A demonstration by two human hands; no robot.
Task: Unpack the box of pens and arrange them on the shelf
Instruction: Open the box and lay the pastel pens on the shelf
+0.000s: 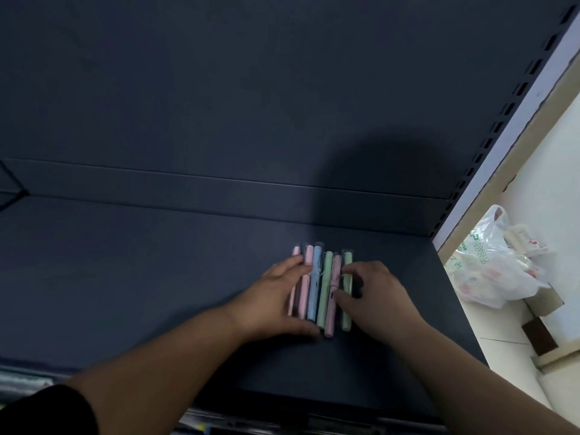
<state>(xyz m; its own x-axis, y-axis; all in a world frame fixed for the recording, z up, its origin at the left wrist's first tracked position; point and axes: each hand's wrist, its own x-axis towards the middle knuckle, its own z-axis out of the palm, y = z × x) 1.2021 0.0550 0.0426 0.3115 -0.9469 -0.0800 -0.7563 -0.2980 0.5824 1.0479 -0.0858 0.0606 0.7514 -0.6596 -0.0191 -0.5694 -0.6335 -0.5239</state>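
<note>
6 pens on the shelf; I judge them light, stiff, prone to rolling. Left hand presses flat on them; right hand pinches 1 mid-barrel.

Only print I can spot: green characters on the white plastic bag, far right. They're rotated and blurry from here, so I can't read them.
</note>
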